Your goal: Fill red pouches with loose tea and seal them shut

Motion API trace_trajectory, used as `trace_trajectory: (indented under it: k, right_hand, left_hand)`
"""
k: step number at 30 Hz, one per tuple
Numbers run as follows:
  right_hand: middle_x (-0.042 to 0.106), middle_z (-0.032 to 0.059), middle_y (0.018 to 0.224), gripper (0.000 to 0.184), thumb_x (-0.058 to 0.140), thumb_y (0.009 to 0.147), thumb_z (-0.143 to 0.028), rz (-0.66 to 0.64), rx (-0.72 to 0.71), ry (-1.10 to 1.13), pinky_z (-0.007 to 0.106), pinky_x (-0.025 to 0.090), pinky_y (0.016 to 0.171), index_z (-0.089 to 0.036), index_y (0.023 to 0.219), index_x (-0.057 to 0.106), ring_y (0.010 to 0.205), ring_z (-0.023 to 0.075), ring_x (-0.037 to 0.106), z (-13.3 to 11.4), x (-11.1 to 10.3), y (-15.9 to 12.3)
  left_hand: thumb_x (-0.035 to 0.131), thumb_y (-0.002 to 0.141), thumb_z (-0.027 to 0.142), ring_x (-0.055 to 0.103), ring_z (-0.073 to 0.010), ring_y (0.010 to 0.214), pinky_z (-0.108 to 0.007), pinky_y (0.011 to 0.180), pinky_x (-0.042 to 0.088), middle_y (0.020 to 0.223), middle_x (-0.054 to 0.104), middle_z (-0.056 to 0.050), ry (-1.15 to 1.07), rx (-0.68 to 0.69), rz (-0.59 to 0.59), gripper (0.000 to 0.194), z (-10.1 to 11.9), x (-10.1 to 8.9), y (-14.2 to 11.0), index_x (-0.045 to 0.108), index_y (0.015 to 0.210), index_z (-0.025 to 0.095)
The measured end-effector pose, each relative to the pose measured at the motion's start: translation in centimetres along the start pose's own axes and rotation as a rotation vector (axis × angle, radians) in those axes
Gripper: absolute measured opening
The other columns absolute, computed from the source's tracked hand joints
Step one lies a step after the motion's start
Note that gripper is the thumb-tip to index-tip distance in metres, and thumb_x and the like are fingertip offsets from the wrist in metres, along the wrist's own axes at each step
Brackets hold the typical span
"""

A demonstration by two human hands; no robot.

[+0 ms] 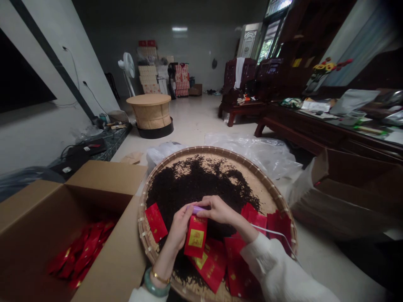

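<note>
In the head view my right hand is closed around a small purple device, which looks like a handheld bag sealer. It sits across the top edge of a red packet with a gold square on it. My left hand pinches that packet at its upper left corner, fingertips touching the purple device. The packet hangs upright over a round woven bamboo tray. Dark loose tea leaves spread across the tray. One red packet lies at its left edge, and several more red packets lie at the front and right.
An open cardboard box with several red packets inside stands at the left. Another open box is at the right. A white cable runs past my right forearm. Behind the tray lies clear plastic sheeting, with a round woven table beyond.
</note>
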State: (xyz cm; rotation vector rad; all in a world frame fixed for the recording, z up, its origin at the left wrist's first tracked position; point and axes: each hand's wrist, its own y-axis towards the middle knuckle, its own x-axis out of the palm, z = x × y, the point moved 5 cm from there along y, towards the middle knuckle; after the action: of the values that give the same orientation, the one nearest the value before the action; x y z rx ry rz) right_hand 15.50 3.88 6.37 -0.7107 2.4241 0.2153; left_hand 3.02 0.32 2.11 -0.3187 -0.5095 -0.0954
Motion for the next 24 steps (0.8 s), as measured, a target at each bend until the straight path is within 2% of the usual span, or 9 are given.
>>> trace_trajectory:
  k: [15,24]
  right_hand:
    - [0.055,-0.0010,0.070,0.023,0.069,0.075,-0.026,-0.001,-0.004,0.017,0.023,0.034,0.064,-0.020,0.097,0.075,0.068,0.0139,0.052,0.23,0.10,0.03]
    - [0.056,-0.0010,0.070,0.027,0.070,0.075,-0.026,0.005,-0.005,0.025,0.023,0.035,0.063,-0.021,0.100,0.074,0.068,0.0136,0.052,0.23,0.11,0.03]
  left_hand:
    - [0.075,0.067,0.047,0.064,-0.0156,0.063,-0.025,0.062,0.047,0.080,0.073,-0.007,-0.011,0.012,-0.009,0.047,-0.32,-0.21,0.14,0.069,0.099,0.013]
    - [0.078,0.063,0.047,0.064,-0.0148,0.063,-0.024,0.063,0.047,0.081,0.074,-0.007,-0.012,0.002,-0.002,0.049,0.26,0.14,-0.17,0.070,0.098,0.013]
